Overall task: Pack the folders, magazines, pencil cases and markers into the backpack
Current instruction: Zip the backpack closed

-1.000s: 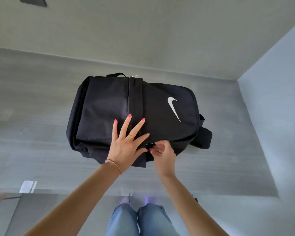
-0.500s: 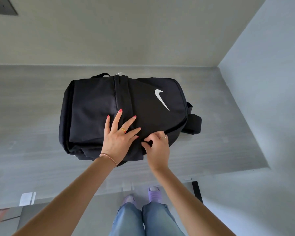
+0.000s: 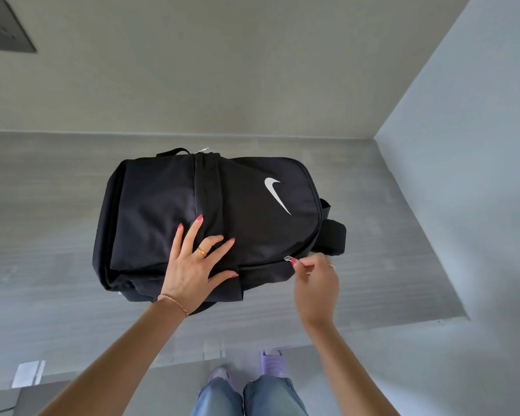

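Observation:
A black backpack point(image 3: 162, 211) with a white swoosh logo lies flat on a grey table point(image 3: 42, 235), its top toward the right. My left hand point(image 3: 189, 265) presses flat on the backpack's front with fingers spread. My right hand point(image 3: 314, 280) pinches the small metal zipper pull point(image 3: 288, 259) on the near side seam of the backpack. No folders, magazines, pencil cases or markers are in view.
The table sits in a corner, with a beige wall point(image 3: 222, 70) behind and a pale wall point(image 3: 478, 175) on the right. The table's near edge point(image 3: 192, 360) runs just above my legs and purple shoes. A dark wall plate point(image 3: 6, 28) is at top left.
My right hand has moved right along the backpack's near seam with the zipper pull. My left hand stays pressed on the front. The view has shifted, so the backpack sits more to the right.

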